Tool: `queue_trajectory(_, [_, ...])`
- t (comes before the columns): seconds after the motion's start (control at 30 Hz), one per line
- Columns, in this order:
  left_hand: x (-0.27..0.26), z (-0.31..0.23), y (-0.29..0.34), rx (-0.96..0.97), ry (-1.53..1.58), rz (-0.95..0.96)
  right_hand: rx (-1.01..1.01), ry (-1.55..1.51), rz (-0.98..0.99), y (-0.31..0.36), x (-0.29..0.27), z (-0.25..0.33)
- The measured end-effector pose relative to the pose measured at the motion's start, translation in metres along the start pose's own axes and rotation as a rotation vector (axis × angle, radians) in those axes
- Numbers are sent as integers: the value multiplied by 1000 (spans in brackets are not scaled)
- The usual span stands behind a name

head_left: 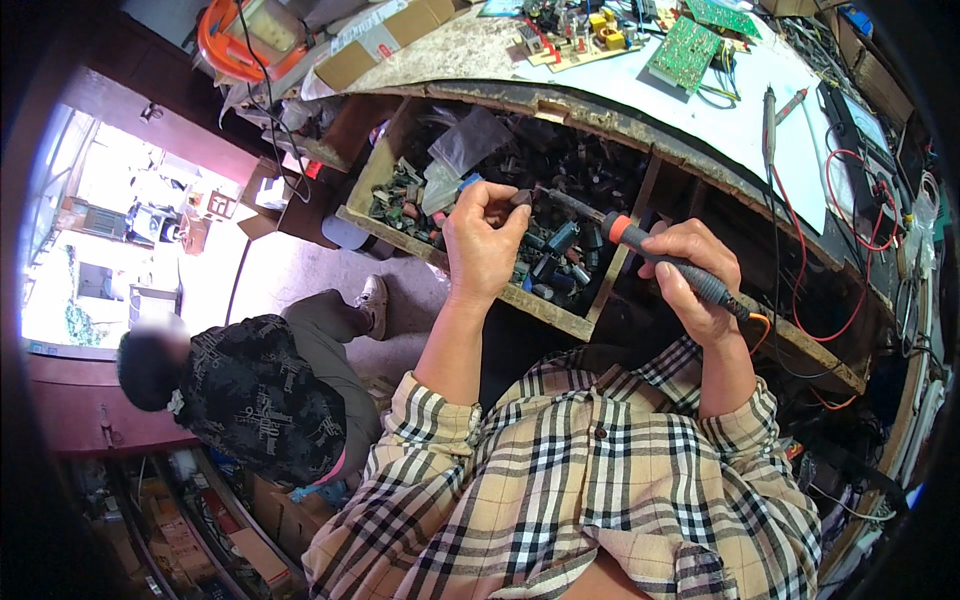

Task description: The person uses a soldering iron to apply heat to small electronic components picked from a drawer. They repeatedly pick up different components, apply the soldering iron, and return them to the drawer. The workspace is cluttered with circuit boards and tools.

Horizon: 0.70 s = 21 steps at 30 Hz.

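Observation:
My right hand [700, 275] grips a soldering iron [655, 245] by its black ribbed handle with a red-orange collar. The iron's metal tip points left toward my left hand [482, 240]. Between my left thumb and fingers is a small dark component [521, 198], its exact kind too small to tell. The tip is close to this piece; whether they touch I cannot tell. Both hands are over an open wooden drawer [530, 313] filled with loose electronic parts, among them dark cylindrical capacitors [560, 238]. A clear plastic bag [470, 140] lies on the parts beyond my left hand.
On the workbench [450, 60] above the drawer lie green circuit boards [684, 55] and a cream board with parts [580, 45]. Test probes [769, 125] with red and black leads rest at the right, beside a meter [865, 130]. Another person [265, 395] is at the left.

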<state>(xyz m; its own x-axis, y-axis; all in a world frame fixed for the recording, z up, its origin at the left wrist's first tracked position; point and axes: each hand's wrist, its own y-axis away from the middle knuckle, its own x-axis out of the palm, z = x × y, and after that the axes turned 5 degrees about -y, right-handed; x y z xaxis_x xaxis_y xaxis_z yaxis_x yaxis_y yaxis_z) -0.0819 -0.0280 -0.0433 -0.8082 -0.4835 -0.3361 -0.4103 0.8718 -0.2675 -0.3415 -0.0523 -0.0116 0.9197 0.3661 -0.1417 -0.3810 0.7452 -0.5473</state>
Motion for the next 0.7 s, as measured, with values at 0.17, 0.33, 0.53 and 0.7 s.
queue_trajectory(0.17, [0,1,0,21,-12,0,31,-18,37,-1,0,3])
queue_trajectory(0.33, [-2,-8,1,76,-95,-10,39,23,81,0,0,2])
queue_trajectory(0.53, [-2,-10,2,95,-161,-43,-11,76,137,-1,-3,2])
queue_trajectory(0.7, [-2,-9,1,34,-153,-52,-13,16,108,-1,-2,1])
